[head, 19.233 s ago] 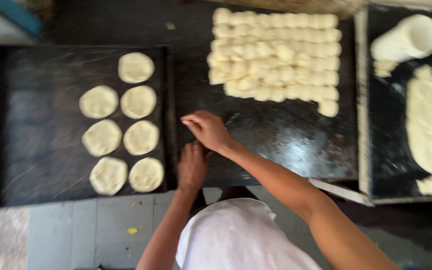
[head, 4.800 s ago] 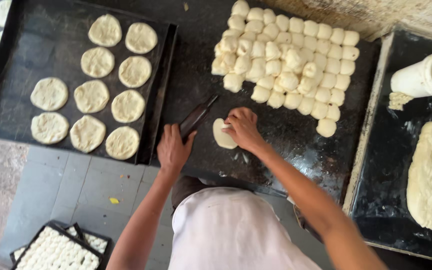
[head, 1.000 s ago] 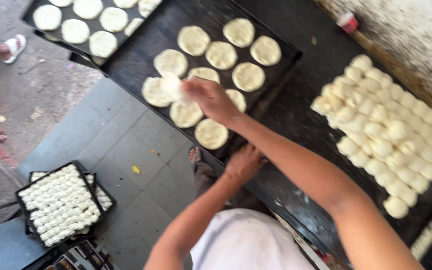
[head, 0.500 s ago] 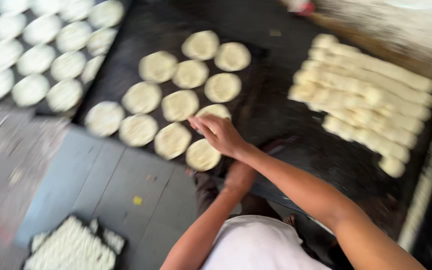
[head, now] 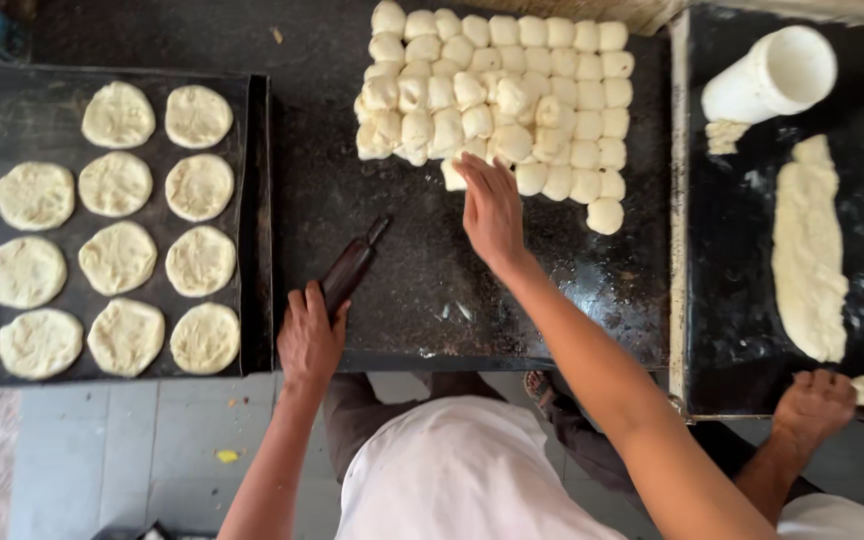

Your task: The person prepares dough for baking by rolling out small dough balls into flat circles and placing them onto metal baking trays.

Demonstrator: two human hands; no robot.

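Dough pieces (head: 512, 90), small and pale, lie packed in rows at the far side of the dark work surface (head: 552, 270), directly ahead of you. Your right hand (head: 492, 210) reaches into the near edge of that block, fingers spread flat, fingertips touching one piece at the front row; nothing is closed in the hand. Your left hand (head: 310, 335) rests at the near edge of the same surface, curled around the handle end of a dark rolling pin (head: 352, 268), which lies tilted, its far tip pointing toward the block.

Left of the surface: a black tray (head: 252, 200) carrying flattened dough rounds (head: 117, 255) in rows, each apart from its neighbours.

Right of the surface: a second dark tray (head: 742, 230) with long dough strips (head: 810, 250) and a white cup (head: 772, 75) lying on its side. Another person's hand (head: 812, 405) rests on that tray's near edge, beside a strip end.
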